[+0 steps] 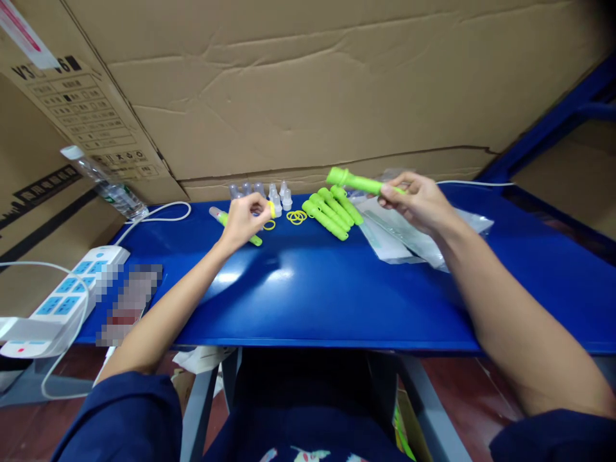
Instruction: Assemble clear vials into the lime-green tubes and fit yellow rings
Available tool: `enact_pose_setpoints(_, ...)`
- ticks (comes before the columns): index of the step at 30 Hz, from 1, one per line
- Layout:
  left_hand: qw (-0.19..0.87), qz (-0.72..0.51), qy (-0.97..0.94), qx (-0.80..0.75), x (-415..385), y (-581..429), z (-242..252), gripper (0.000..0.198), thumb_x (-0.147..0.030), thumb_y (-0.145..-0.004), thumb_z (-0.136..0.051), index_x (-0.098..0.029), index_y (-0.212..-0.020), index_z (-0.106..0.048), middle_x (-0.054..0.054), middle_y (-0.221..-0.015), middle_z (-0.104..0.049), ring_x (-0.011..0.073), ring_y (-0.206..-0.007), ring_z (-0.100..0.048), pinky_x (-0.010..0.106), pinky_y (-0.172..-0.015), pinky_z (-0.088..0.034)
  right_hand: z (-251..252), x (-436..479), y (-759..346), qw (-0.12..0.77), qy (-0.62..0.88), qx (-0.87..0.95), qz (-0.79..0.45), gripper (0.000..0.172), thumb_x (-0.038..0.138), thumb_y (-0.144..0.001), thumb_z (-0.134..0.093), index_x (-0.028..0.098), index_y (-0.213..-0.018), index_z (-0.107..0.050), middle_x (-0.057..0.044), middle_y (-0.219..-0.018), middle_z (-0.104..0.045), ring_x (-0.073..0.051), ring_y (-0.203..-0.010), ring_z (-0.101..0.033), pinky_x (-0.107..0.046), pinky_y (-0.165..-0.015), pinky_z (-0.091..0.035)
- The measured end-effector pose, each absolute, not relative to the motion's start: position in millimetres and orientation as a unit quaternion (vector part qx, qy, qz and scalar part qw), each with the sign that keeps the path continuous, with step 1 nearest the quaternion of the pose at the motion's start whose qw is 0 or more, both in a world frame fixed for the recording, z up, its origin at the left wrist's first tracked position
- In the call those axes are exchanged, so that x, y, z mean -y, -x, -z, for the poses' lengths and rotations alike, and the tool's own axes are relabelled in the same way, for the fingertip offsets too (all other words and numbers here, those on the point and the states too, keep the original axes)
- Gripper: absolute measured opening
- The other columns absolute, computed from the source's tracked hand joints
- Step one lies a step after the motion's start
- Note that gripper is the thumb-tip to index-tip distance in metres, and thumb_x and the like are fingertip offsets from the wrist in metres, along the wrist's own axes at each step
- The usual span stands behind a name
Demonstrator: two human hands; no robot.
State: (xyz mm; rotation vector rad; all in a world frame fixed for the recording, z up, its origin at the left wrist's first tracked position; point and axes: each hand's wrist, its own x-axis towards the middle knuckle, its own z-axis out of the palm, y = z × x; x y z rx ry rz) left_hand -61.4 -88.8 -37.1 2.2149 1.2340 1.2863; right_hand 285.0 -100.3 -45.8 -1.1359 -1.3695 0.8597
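Note:
Pinched between the fingertips of my left hand is a small yellow ring. My right hand grips one end of a lime-green plastic tube, its wider collared end pointing left above the table. Below it lie several similar green tubes side by side. Loose yellow rings rest on the table between the hands. Behind my left hand stand several clear plastic caps, some partly hidden. Another green tube with a clear tip lies under my left hand, its middle covered.
Clear plastic bags lie on the blue table below my right hand. At the left are a water bottle, a white power strip with cables, and a blurred-out flat object. Cardboard walls the back.

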Motion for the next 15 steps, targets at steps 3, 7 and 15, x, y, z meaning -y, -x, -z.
enact_pose_setpoints(3, 0.171, -0.367, -0.809, -0.426, 91.6, 62.0, 40.7, 0.011, -0.022, -0.076, -0.061, -0.016, -0.067, -0.061, 0.002, -0.067, -0.070, 0.0134, -0.064, -0.064, 0.023, -0.063, -0.049, 51.5, 97.9, -280.5, 0.555, 0.544, 0.581, -0.241, 0.033, 0.038, -0.079, -0.083, 0.024, -0.077, -0.054, -0.007, -0.074, -0.068, -0.018, -0.066, -0.062, -0.036, -0.067, -0.050)
enact_pose_setpoints(7, 0.150, -0.299, -0.822, -0.461, 76.9, 49.3, 57.7, 0.015, -0.015, -0.074, -0.065, -0.016, -0.061, -0.056, 0.001, -0.061, -0.066, 0.0126, -0.059, -0.062, 0.022, -0.060, -0.044, 70.6, 96.4, -250.7, 0.482, 0.597, 0.639, -0.051, 0.033, 0.039, -0.074, -0.080, 0.026, -0.076, -0.050, -0.006, -0.077, -0.066, -0.027, -0.077, -0.065, -0.043, -0.076, -0.052)
enact_pose_setpoints(15, 0.016, -0.226, -0.860, -0.458, 69.9, 56.5, 66.2, 0.014, -0.028, -0.090, -0.069, -0.016, -0.083, -0.066, 0.008, -0.085, -0.072, 0.0196, -0.076, -0.067, 0.030, -0.073, -0.051, 82.4, 105.6, -199.2, 0.402, 0.556, 0.727, 0.010, 0.023, 0.045, -0.086, -0.060, 0.026, -0.087, -0.046, -0.009, -0.084, -0.066, -0.028, -0.075, -0.066, -0.043, -0.071, -0.053)
